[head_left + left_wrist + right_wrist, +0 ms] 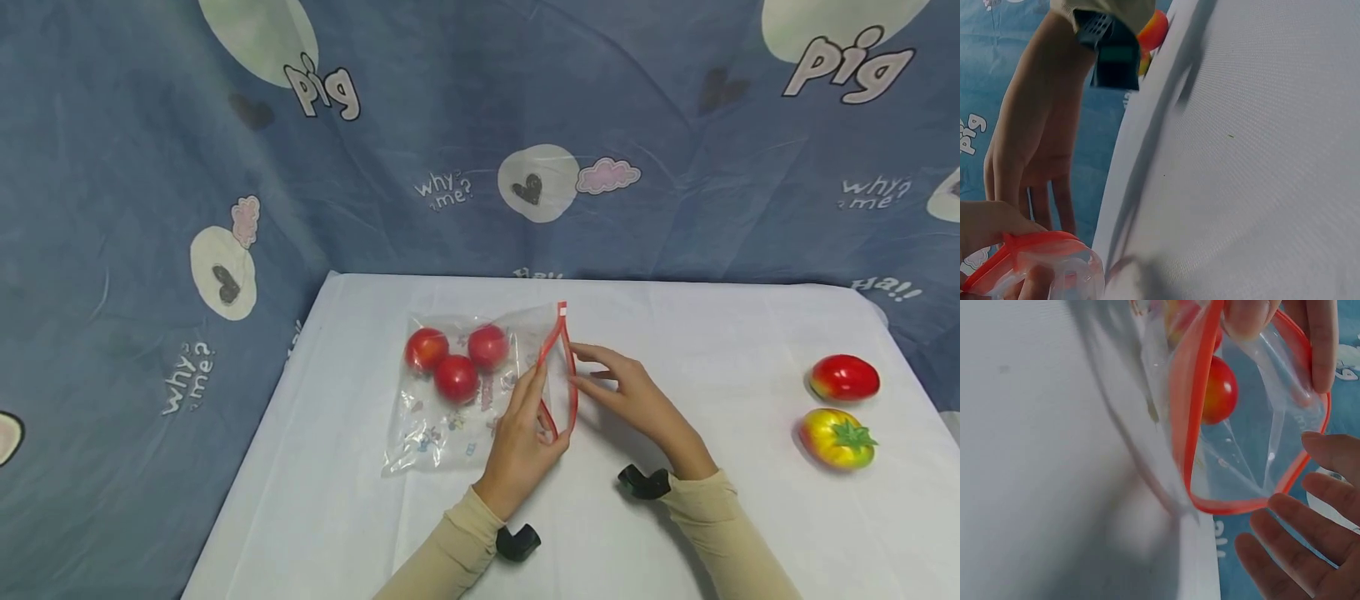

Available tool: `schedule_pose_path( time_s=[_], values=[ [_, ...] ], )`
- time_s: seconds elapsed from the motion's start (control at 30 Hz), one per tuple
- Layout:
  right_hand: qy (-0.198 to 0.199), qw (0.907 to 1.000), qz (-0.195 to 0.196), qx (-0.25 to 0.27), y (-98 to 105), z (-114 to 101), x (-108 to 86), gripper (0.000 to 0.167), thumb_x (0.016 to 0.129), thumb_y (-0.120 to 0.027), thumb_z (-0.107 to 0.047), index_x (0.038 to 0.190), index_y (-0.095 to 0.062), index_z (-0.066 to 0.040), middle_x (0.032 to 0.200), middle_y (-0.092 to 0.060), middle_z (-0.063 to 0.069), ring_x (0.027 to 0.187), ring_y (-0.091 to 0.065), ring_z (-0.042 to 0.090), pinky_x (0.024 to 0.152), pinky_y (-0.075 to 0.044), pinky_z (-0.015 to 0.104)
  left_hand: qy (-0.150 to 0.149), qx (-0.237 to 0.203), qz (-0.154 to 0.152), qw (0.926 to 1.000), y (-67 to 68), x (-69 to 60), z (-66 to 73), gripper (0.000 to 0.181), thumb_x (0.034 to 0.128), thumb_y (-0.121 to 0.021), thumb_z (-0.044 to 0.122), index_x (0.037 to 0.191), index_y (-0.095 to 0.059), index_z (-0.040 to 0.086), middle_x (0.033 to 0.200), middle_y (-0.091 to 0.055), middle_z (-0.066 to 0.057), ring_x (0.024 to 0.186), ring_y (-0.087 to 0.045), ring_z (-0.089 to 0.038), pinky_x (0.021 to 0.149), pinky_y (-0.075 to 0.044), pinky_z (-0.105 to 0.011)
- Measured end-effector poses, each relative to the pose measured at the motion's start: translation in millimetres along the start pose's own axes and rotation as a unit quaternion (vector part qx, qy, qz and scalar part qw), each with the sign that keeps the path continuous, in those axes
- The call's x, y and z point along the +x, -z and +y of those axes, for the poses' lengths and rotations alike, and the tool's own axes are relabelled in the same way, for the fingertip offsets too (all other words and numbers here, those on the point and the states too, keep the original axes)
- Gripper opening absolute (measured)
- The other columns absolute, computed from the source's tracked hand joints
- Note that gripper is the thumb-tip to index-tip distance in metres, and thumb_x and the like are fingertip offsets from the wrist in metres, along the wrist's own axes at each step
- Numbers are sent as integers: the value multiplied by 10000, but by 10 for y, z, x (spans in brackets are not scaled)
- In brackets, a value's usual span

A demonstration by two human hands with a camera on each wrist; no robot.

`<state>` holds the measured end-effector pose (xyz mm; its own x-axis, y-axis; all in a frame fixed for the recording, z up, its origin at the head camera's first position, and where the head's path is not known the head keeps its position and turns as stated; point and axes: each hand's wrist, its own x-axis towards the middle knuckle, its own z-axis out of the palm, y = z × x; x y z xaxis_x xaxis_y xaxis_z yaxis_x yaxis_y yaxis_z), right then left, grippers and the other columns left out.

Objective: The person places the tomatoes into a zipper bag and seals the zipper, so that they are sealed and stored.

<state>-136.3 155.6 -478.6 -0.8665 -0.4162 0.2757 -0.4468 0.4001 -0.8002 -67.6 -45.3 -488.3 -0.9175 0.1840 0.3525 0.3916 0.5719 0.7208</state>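
Observation:
A clear zip bag [442, 433] with a red zip edge lies on the white table, its mouth parted toward the right. Three round red toy fruits [456, 379] are inside it. At the mouth's near end, my left hand [517, 450] grips the bag by the red edge, thumb and fingers on either side of the plastic. My right hand [637, 396] is at the right side of the mouth, its fingers fairly straight and their tips touching the red edge. The right wrist view shows these spread fingers [1291, 544] beside the rim, and one red fruit [1219, 392] through the opening.
On the table's right side lie a glossy red oval toy fruit [844, 377] and a yellow-red toy fruit [836, 438] with a green leafy top. A blue patterned cloth [450, 108] hangs behind the white table [300, 500]. Black wrist cameras [517, 543] sit at both cuffs.

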Motion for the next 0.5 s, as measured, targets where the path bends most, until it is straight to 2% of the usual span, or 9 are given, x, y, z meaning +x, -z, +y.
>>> schedule_pose_path(
  time_s=[0.13, 0.3, 0.5],
  values=[
    [-1, 9994, 36, -343, 61, 0, -124, 513, 931, -746, -53, 1417, -590, -2, 1389, -646, 225, 1282, -622, 401, 962, -583, 510, 81, 3, -28, 10000, 6, 0, 13, 1044, 768, -881, 41, 1633, -302, 128, 1581, -437, -71, 869, -636, -141, 671, -540, -112],
    [-157, 9972, 137, -722, 172, -27, -274, 542, 932, -754, -85, 1447, -584, -71, 1414, -642, 180, 1288, -626, 352, 998, -565, 495, 129, -65, -48, 9999, 0, 5, 16, 1064, 744, -885, 0, 1629, -308, 123, 1575, -442, -57, 779, -611, -104, 609, -493, -77],
    [-253, 9932, 344, -1079, 287, -7, -443, 551, 922, -765, -88, 1444, -590, -78, 1396, -660, 162, 1260, -636, 326, 1010, -551, 445, 159, -118, -59, 9998, 0, -6, 19, 1061, 746, -879, -10, 1629, -311, 137, 1573, -448, -71, 762, -603, -99, 602, -486, -67]
  ],
)
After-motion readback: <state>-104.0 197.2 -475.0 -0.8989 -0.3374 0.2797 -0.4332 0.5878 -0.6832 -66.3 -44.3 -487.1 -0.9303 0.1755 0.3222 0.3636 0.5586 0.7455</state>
